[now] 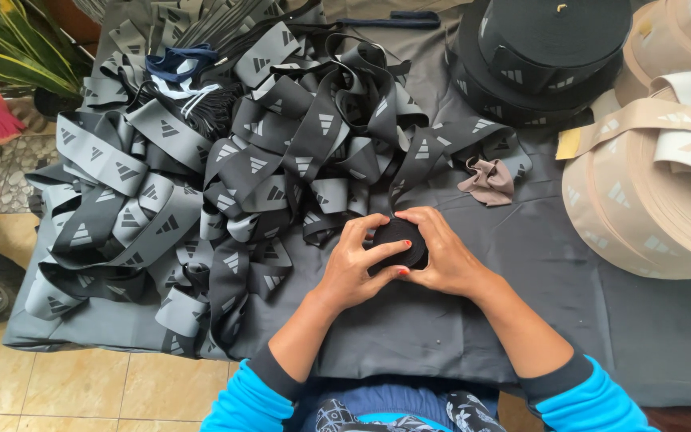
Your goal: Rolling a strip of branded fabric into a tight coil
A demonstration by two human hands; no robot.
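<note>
A small, tightly wound roll of dark elastic band (400, 237) sits between both of my hands above the grey cloth-covered table (521, 264). My left hand (353, 260) wraps its fingers over the roll's left side. My right hand (441, 252) cups the right side, thumb against the roll. The band runs from the roll up into a big loose heap of dark and grey elastic strap (225, 160) with pale triangular marks, spread over the table's left half.
Large black rolls of band (541, 56) stand at the back. Beige and white rolls (657, 168) fill the right. A small taupe fabric scrap (488, 180) lies behind my hands. Plant leaves (9, 48) and tiled floor (57, 384) are at the left.
</note>
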